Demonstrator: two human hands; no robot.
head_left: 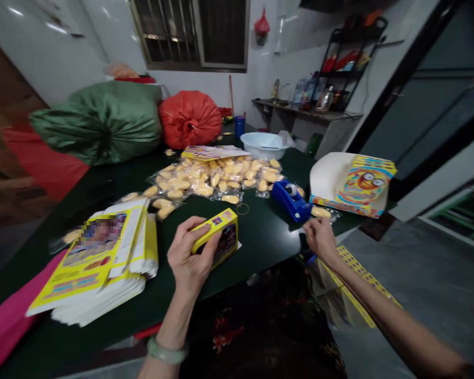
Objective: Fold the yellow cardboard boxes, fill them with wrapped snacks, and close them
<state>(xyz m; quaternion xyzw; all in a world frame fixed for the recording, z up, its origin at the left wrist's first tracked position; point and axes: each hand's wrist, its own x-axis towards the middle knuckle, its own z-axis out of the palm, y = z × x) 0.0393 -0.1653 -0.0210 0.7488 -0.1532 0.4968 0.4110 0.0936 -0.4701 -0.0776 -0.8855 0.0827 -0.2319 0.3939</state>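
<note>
My left hand (191, 255) is wrapped round a small yellow box (224, 234) with dark printed sides, held over the front of the dark green table. Fingers pinched together, my right hand (319, 237) is just in front of a blue tape dispenser (291, 202); whatever is between its fingertips is too small to make out. Behind both hands lies a heap of pale yellow, oval pieces in clear wrappers (221, 176). One such wrapped piece (321, 211) rests just beyond my right hand. To the left is a stack of flat, unfolded yellow cartons (98, 252).
An open white display box (327, 176) with colourful printing stands at the right. At the back are a green sack (102, 121), a red sack (190, 118) and a pale blue basin (264, 143). A thin ring (243, 209) lies mid-table. Printed yellow sheets (363, 273) show below my right forearm.
</note>
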